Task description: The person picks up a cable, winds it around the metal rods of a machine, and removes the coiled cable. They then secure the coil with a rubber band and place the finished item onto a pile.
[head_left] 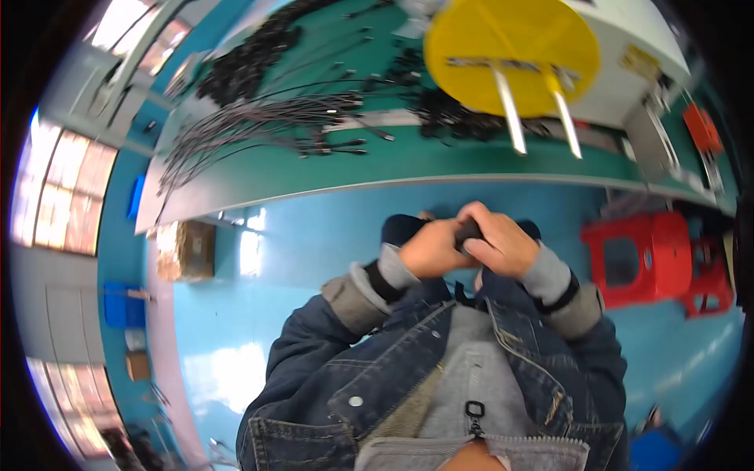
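Both my hands are together in front of my body, below the near edge of the table. Between them is a small dark object (pixel 469 232); my fingers cover most of it, so its kind does not show. My left hand (pixel 430 250) is closed against one side of it. My right hand (pixel 505 242) curls round the other side, with the thumb and forefinger pressed on it. On the green-topped table (pixel 377 162) beyond lies a bundle of dark cables with plugs (pixel 259 118), nearest to my left hand.
A yellow round plate (pixel 510 35) with two pale bars (pixel 509 110) stands over the table. Black coiled pieces (pixel 452 116) lie under it. To the right stand red plastic stools (pixel 648 255); a cardboard box (pixel 185 250) sits on the blue floor at left. An orange object (pixel 701 128) is far right.
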The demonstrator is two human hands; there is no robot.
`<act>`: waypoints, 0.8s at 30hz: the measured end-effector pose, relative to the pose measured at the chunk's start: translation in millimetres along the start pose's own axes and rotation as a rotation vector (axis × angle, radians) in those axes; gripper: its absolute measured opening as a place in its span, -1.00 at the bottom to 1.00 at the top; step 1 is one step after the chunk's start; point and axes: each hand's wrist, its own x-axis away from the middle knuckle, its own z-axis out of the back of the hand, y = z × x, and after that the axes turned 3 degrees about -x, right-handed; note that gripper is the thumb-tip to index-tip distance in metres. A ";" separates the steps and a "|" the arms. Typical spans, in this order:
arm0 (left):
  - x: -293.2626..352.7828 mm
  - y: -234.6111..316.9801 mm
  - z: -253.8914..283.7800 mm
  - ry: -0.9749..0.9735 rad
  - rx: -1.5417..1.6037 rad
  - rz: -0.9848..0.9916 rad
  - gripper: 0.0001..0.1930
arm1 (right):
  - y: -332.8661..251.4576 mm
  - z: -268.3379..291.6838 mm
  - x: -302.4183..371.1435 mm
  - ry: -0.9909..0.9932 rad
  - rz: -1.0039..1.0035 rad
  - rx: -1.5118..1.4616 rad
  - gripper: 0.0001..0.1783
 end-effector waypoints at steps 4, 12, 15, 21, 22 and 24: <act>-6.7 9.5 -16.6 0.387 -0.235 -0.087 -0.64 | -19.2 -5.3 -7.4 0.188 0.001 0.117 -0.58; 4.8 -15.1 -11.1 0.624 -0.200 -0.062 -0.76 | -16.6 -37.1 -31.9 0.372 0.187 0.353 -0.65; 2.8 -29.8 -3.1 0.643 -0.257 -0.094 -0.79 | -11.9 -44.1 -44.6 0.376 0.211 0.395 -0.64; 12.4 -50.3 46.4 0.497 -0.147 -0.096 -0.87 | -27.6 -42.7 -55.9 0.354 0.080 0.186 -0.69; 12.3 -54.6 88.6 0.518 0.073 -0.081 -0.86 | -26.5 -42.9 -55.7 0.360 0.081 0.185 -0.69; 14.4 -60.7 182.2 0.542 0.511 -0.048 -0.85 | -20.2 -40.1 -52.3 0.279 0.004 0.124 -0.71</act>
